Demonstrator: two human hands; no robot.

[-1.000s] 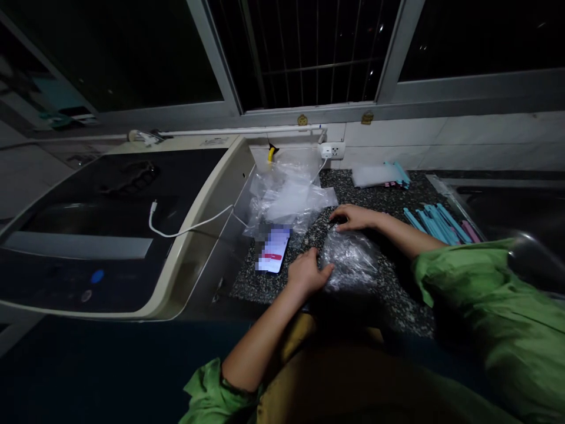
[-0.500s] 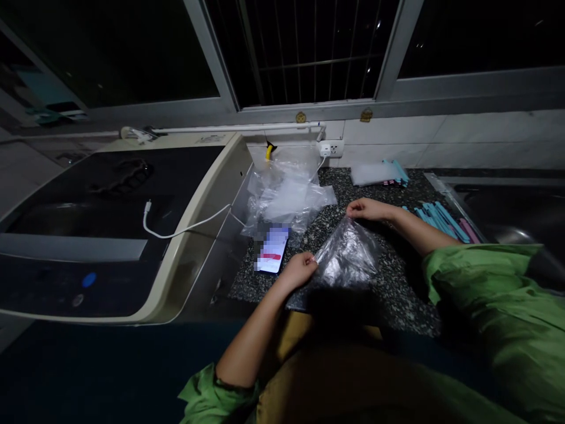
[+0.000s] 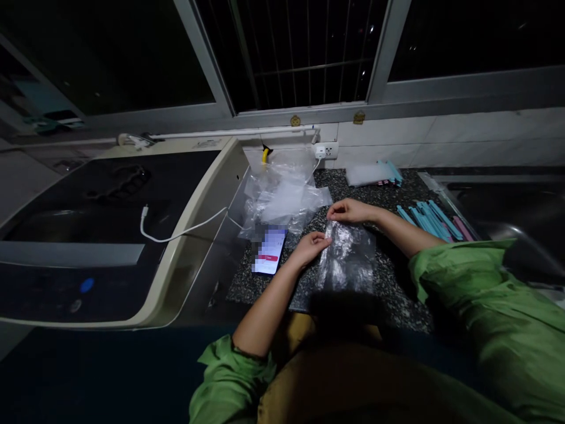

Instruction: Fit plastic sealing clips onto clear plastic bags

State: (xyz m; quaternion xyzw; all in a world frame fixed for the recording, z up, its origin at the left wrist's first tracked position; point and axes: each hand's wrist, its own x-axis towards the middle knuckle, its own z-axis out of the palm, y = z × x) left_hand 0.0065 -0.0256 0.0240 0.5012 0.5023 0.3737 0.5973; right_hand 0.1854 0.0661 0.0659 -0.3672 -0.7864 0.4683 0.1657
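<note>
A clear plastic bag point(image 3: 351, 259) lies fairly flat on the dark speckled countertop point(image 3: 397, 294) in front of me. My left hand point(image 3: 311, 246) pinches its left edge between thumb and fingers. Higher up, near the bag's top left corner, my right hand point(image 3: 346, 210) pinches the plastic too. The two hands are close together but apart. A phone point(image 3: 270, 250) with a lit, partly blurred screen rests just left of my left hand. The lower end of the bag is lost in shadow.
Crumpled clear bags point(image 3: 286, 194) are heaped behind the phone. Blue and pink sticks point(image 3: 430, 219) lie by the sink point(image 3: 521, 218) on the right, a packed bundle point(image 3: 373, 174) near the wall. A washing machine point(image 3: 189, 235) with a white cable point(image 3: 189, 227) stands left; a socket point(image 3: 329, 151) is behind.
My left hand has moved up and right, and my right hand slightly left, so they are closer together. The bag has gone from bunched and slanted to flatter and straighter.
</note>
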